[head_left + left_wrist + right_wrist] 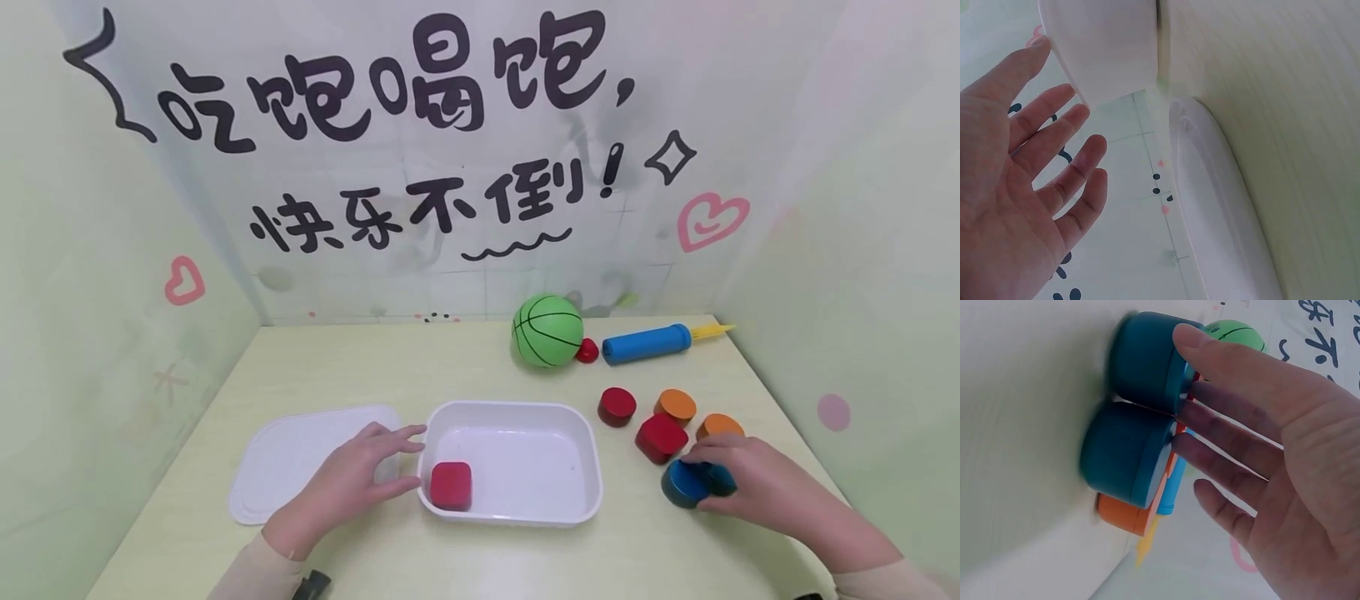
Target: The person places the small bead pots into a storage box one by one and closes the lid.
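Note:
In the head view, my right hand [757, 479] is over two short blue cylinders, each with a seam near its top. Its thumb and fingers pinch the left blue cylinder [684, 485], low at the table. The other blue cylinder [1125, 453] stands close beside it. My left hand [356, 479] is at the left rim of a white rectangular tray [510, 515], fingers spread and thumb apart, holding nothing. A red rounded-square piece [451, 486] lies in the tray's near left corner. In the left wrist view, the fingertips [1079, 115] are by the tray's outer wall.
A white lid-like panel [300, 454] lies left of the tray. Beyond the blue cylinders are orange cylinders [676, 406], a red cylinder [617, 407] and a red rounded-square piece [662, 438]. Further back are a green ball [548, 331], a small red object [587, 351] and a blue hand pump [647, 344].

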Motion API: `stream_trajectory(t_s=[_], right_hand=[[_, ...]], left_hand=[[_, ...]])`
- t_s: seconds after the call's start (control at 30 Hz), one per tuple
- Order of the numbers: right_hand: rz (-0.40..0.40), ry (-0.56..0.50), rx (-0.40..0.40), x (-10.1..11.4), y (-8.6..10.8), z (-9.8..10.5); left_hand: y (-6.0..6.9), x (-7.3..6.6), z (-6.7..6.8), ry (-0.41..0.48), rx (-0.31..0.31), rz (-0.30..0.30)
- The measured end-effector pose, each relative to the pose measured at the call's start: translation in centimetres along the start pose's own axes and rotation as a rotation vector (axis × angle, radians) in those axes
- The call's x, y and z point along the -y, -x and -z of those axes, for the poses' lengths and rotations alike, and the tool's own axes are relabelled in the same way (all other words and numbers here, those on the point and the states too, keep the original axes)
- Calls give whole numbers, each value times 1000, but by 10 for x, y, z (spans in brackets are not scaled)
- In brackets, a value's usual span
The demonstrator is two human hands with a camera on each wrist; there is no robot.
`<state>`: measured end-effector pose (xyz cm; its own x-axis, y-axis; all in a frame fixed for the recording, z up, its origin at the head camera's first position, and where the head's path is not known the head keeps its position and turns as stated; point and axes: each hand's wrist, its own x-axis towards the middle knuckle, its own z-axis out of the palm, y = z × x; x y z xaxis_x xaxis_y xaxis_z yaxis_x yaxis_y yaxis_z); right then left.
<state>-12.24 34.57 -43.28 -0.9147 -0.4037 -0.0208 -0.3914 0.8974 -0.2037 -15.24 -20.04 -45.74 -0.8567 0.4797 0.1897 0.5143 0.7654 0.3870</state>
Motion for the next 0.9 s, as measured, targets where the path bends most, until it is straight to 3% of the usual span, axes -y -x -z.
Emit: stream_trajectory(t_s=[0.3, 0.47, 0.73, 0.9], right_hand=[[-4, -63, -10, 0, 0, -2], [58, -139, -76, 7, -5, 2], [140, -215, -204, 29, -24, 13], [126, -221, -239, 52, -41, 20]], left_hand=[[-1, -1, 1, 3, -6, -13], [0, -2, 2, 0, 4, -4], [0, -3, 2, -5, 4, 1], [-1, -2, 1, -12, -3, -7]])
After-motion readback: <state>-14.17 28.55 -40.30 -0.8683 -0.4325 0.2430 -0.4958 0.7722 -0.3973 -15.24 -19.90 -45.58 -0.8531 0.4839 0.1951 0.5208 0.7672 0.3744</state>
